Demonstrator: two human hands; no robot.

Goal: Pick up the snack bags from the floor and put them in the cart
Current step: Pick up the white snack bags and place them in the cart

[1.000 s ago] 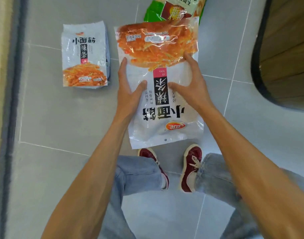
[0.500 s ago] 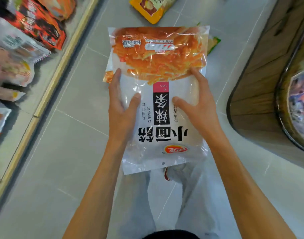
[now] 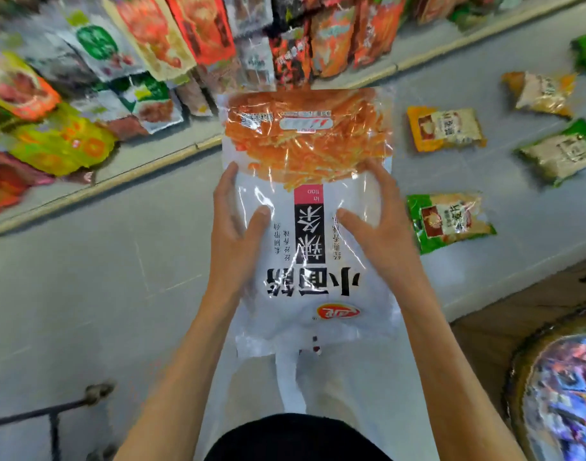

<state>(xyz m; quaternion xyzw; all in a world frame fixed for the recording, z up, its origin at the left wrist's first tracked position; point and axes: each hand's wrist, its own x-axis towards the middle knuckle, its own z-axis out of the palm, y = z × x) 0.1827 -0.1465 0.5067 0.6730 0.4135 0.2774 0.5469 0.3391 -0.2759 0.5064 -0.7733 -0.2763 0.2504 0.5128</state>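
I hold a large white snack bag [image 3: 309, 287] with orange strips in its clear top and black characters, raised flat in front of me above the grey floor. My left hand [image 3: 233, 234] grips its left edge, thumb on the front. My right hand [image 3: 383, 234] grips the right edge the same way. On the floor to the right lie more snack bags: a green one [image 3: 449, 221], an orange-yellow one [image 3: 444, 128], another green one [image 3: 561, 151] and one further back [image 3: 539, 93]. A black metal cart frame [image 3: 52, 410] shows at the lower left.
A low shelf [image 3: 125, 161] packed with colourful snack bags runs along the left and top. A wooden round display stand [image 3: 517, 311] with a bin of wrapped goods [image 3: 564, 400] sits at the lower right. Grey tiled floor lies between.
I have stood up and turned left with the white bag in both hands. The shelf, more floor bags and the cart frame have come into view; my shoes are now hidden.
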